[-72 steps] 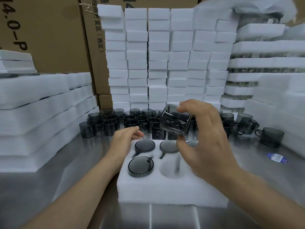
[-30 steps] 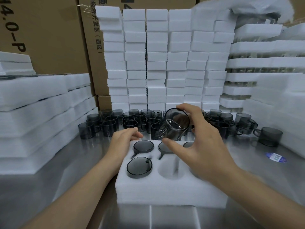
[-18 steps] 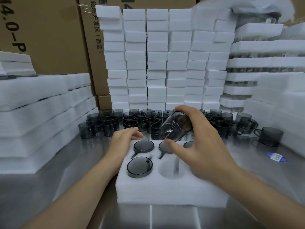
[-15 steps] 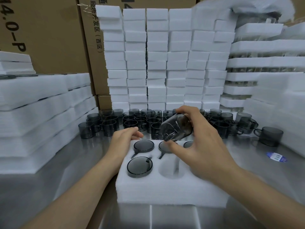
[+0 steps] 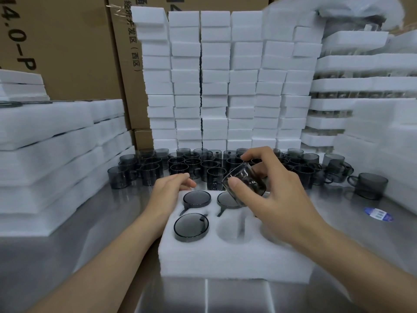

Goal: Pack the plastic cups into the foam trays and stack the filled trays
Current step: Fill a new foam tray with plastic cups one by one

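Left carton (image 5: pixel 67 53): "4.0-P"; next carton (image 5: pixel 123 91): "发区(西区)"; blue sticker (image 5: pixel 379 214) illegible

The right hand (image 5: pixel 277 204) and the cup (image 5: pixel 246 184) it gripped hid the far right pocket of the foam tray (image 5: pixel 225 260). The blue label (image 5: pixel 378 214) by the right edge of the tabletop (image 5: pixel 352 199) was too small to read.
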{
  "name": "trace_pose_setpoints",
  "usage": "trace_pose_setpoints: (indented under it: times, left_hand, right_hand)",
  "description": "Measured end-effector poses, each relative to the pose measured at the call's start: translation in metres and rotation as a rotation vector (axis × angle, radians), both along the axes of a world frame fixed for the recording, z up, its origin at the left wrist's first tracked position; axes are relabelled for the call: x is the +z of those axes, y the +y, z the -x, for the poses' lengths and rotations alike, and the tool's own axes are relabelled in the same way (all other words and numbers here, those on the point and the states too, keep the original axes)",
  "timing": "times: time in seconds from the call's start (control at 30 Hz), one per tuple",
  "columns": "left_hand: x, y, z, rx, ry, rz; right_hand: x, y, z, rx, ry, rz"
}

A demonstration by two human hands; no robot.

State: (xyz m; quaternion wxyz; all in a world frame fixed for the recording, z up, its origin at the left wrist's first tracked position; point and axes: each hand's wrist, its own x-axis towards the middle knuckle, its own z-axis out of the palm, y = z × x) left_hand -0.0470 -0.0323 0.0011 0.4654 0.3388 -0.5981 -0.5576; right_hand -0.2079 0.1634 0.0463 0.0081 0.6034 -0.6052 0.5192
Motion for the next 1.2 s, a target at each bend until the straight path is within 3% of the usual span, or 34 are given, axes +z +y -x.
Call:
trace_pose_setpoints:
  times: [0.3, 0.47, 0.7, 0.87, 1.07, 1.2]
  left_hand:
    - [0.000, -0.001, -0.001, -0.007, -0.005, 0.001]
    - [-0.001, -0.001, 0.000, -0.004, -0.004, 0.007]
    - [-0.002, -0.003, 0.001, 0.003, -0.003, 0.006]
    - [-0.003, -0.004, 0.001, 0.003, -0.006, 0.014]
    - [-0.001, -0.003, 0.001, 0.007, -0.021, 0.044]
    - [-0.001, -0.004, 0.001, 0.013, -0.019, 0.057]
  right_hand:
    - [0.008, 0.005, 0.004, 0.290, -0.235, -0.169]
    - [0.009, 0.004, 0.003, 0.250, -0.016, -0.266]
    - [0.011, 0.007, 0.003, 0.115, 0.132, -0.269]
    - [0.019, 0.013, 0.004, 0.357, -0.043, -0.263]
    - [0.023, 0.020, -0.013, 0.495, 0.029, -0.257]
    - [0.016, 0.018, -0.020, 0.443, 0.191, -0.331]
